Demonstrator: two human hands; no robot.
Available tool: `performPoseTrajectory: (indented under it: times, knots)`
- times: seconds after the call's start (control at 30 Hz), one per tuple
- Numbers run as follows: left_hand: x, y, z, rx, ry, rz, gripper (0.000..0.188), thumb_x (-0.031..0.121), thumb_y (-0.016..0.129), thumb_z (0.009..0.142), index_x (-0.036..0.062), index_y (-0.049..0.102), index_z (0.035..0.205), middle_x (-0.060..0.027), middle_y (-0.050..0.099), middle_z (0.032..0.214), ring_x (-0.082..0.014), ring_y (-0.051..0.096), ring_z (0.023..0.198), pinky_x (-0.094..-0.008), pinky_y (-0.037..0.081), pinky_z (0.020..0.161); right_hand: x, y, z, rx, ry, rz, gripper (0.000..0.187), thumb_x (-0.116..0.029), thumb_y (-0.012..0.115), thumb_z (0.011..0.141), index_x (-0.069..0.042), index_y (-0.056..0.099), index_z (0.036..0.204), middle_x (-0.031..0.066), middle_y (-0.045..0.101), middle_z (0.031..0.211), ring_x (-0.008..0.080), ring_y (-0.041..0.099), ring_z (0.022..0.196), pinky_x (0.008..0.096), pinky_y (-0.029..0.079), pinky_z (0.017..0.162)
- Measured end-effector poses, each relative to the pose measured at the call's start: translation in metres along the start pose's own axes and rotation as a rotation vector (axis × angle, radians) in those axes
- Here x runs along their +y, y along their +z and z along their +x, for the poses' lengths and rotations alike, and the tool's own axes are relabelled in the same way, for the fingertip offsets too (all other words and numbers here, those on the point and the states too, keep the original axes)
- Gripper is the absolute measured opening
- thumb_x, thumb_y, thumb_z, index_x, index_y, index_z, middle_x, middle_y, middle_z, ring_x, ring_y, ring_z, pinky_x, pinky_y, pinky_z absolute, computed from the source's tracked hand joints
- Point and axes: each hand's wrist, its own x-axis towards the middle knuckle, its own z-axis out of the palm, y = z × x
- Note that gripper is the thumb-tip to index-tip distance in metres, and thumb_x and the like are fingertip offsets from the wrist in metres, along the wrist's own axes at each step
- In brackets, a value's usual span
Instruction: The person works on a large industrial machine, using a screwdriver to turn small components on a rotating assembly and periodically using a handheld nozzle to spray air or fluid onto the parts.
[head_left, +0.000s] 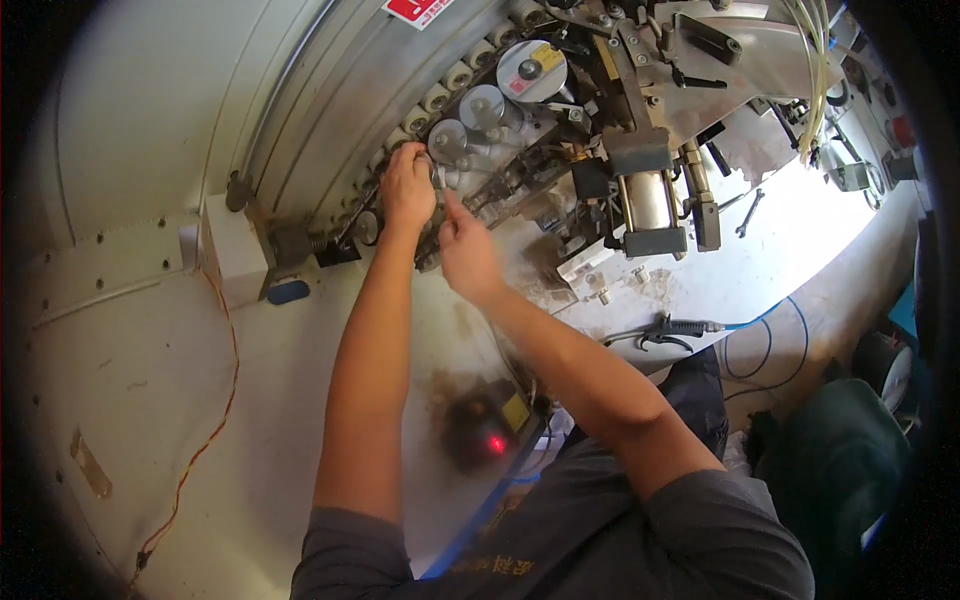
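My left hand [408, 188] reaches into the machine, its fingers curled at a small metal part beside a row of pale rollers [437, 97]. What the fingertips grip is hidden. Just to the right and nearer, my right hand [472, 252] is closed, slightly smeared by motion, its thumb side toward the same metal part. The thing in it is too small to make out. Beyond the hands stand two grey metal rollers, one being the nearer roller [447, 141], and a larger silver disc [531, 71] with a yellow and red label.
At right, a metal cylinder [648, 200] on a bracket overhangs the white tabletop. A wrench [750, 213] and an air blow gun [680, 328] with a blue hose [768, 345] lie there. Near my body sits a dark box [478, 428] with a red light. Twisted wire [232, 390] crosses the left surface.
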Motion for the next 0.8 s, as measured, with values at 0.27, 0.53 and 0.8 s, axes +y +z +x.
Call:
performPoseTrajectory:
  times: [0.27, 0.53, 0.8]
  knots:
    - [0.011, 0.001, -0.001, -0.014, 0.003, 0.028, 0.029, 0.024, 0.044, 0.099, 0.0083, 0.062, 0.116, -0.0166, 0.065, 0.120, -0.0428, 0.060, 0.109, -0.0502, 0.047, 0.092, 0.032, 0.005, 0.001, 0.034, 0.044, 0.064, 0.052, -0.008, 0.047, 0.096, -0.004, 0.050, 0.148, 0.0154, 0.066, 0.086, 0.0242, 0.065, 0.071, 0.0366, 0.052, 0.068]
    - [0.014, 0.003, -0.004, -0.004, -0.016, 0.043, 0.029, 0.026, 0.043, 0.100, 0.0084, 0.062, 0.115, -0.0178, 0.064, 0.120, -0.0434, 0.061, 0.107, -0.0516, 0.047, 0.092, 0.030, 0.006, -0.004, 0.018, -0.073, 0.156, 0.053, -0.009, 0.046, 0.100, -0.004, 0.043, 0.153, 0.0102, 0.070, 0.102, 0.0128, 0.057, 0.062, 0.0294, 0.050, 0.057]
    - [0.017, 0.008, -0.002, 0.021, -0.043, 0.088, 0.031, 0.027, 0.043, 0.100, 0.0075, 0.062, 0.115, -0.0189, 0.064, 0.119, -0.0442, 0.060, 0.108, -0.0522, 0.046, 0.094, 0.041, 0.012, 0.005, -0.011, 0.084, 0.376, 0.055, -0.010, 0.042, 0.101, -0.005, 0.037, 0.156, 0.0094, 0.069, 0.105, 0.0099, 0.050, 0.053, 0.0273, 0.047, 0.053]
